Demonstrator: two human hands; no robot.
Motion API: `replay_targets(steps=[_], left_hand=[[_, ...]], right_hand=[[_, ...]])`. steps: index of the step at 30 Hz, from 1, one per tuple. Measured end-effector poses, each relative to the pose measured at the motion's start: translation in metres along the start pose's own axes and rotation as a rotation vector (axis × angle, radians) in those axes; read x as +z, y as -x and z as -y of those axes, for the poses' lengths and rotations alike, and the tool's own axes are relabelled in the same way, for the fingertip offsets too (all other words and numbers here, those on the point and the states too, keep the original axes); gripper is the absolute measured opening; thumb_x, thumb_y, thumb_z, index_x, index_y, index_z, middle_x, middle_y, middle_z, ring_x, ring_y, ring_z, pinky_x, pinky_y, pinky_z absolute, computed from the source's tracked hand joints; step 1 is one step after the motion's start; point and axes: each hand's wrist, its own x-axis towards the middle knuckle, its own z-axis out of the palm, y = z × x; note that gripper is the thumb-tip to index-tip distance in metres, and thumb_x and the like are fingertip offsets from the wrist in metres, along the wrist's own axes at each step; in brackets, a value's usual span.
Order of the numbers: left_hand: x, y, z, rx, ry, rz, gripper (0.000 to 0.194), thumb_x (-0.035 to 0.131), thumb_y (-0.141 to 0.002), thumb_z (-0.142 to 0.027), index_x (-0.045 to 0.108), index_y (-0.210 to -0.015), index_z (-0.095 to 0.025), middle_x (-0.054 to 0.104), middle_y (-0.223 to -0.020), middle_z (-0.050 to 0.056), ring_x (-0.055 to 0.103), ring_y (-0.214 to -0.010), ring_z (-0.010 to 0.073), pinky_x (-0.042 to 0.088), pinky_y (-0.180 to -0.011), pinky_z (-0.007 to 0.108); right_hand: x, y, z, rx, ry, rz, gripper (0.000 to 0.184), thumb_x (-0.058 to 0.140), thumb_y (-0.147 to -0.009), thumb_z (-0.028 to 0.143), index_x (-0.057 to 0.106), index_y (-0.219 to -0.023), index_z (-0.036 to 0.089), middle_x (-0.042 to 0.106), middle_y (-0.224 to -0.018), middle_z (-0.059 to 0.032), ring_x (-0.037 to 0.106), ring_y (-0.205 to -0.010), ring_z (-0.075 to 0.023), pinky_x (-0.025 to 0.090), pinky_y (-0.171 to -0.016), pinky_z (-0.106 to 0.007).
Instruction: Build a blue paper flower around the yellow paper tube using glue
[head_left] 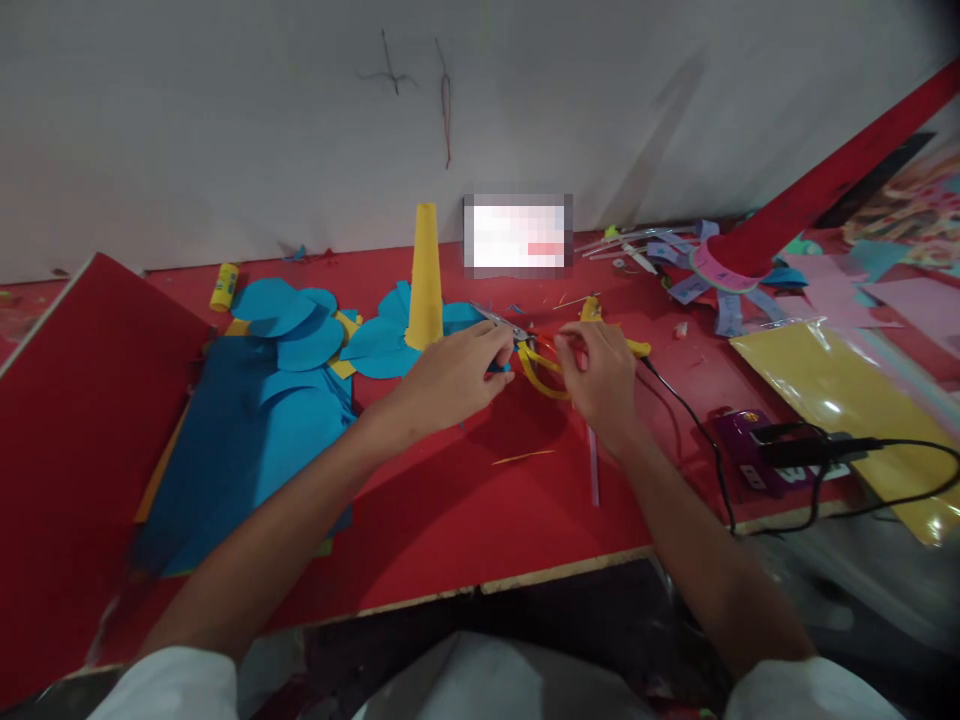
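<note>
My left hand [476,368] is closed in a pinch above the red table, beside the yellow paper cone [425,280]. A bit of blue shows under its fingertips; what they grip is not clear. Facing it, my right hand [604,375] has thumb and fingers pressed together, with anything in them too small to name. Between the hands lie scissors [517,330] with metal blades, next to red-orange and yellow looped parts. The cone stands upright amid blue paper petals [375,350]. A pale strip [594,465] lies below my right hand.
Blue paper sheets and rounded pieces [300,440] are piled on the left, near a glue stick [224,287]. On the right are a purple box [750,455] with black cables, a yellow sheet [825,380] and a long red cone [832,170]. A blurred-out bright rectangle [517,237] stands by the wall.
</note>
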Motion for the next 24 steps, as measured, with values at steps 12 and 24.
replay_targets(steps=[12,24], left_hand=[[0.016,-0.005,-0.002,0.033,-0.100,0.012,0.007,0.054,-0.093,-0.014,0.058,-0.095,-0.020,0.068,-0.105,0.007,0.063,-0.095,0.0222,0.046,-0.080,0.035],[0.020,-0.004,0.002,-0.004,-0.011,-0.002,0.026,0.051,-0.095,-0.010,0.060,-0.118,-0.021,0.073,-0.117,0.009,0.070,-0.103,0.0257,0.053,-0.086,0.037]], right_hand=[[0.014,0.010,0.029,0.213,-0.914,0.400,0.043,0.074,-0.088,0.065,0.066,-0.091,0.023,0.068,-0.085,-0.0013,0.064,-0.078,-0.0167,0.053,-0.072,-0.030],[0.008,0.012,0.030,0.096,-0.629,0.225,0.015,0.063,-0.096,0.035,0.058,-0.088,0.024,0.062,-0.082,0.0003,0.059,-0.074,-0.0156,0.050,-0.074,-0.031]])
